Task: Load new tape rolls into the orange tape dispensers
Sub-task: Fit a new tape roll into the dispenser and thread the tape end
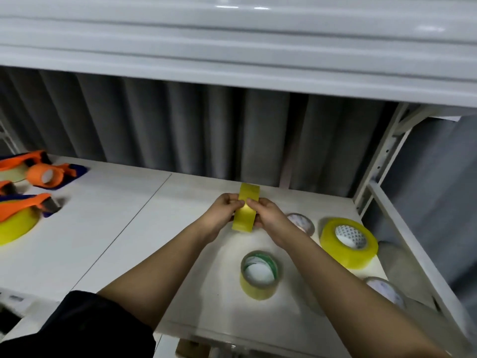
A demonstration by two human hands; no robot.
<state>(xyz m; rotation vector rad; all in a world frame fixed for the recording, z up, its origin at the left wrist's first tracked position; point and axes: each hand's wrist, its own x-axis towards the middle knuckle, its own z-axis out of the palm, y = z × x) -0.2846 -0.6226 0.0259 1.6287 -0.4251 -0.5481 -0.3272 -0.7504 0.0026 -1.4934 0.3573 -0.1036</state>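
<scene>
I hold a yellow tape roll (246,208) on edge above the white shelf (108,228), between both hands. My left hand (224,211) grips its left side, thumb on the outer band. My right hand (265,213) grips its right side, thumb meeting the left thumb on the tape. Far left lie orange tape dispensers: one with a yellow roll in it (18,215), one without a roll (47,175), and another at the frame edge (15,164).
Loose rolls lie on the shelf at right: a thick yellow roll (348,241), a thin-walled roll with a green-printed core (260,275), and pale rolls (300,223) (386,290). A shelf board hangs overhead (232,60); an upright post (382,161) stands at right.
</scene>
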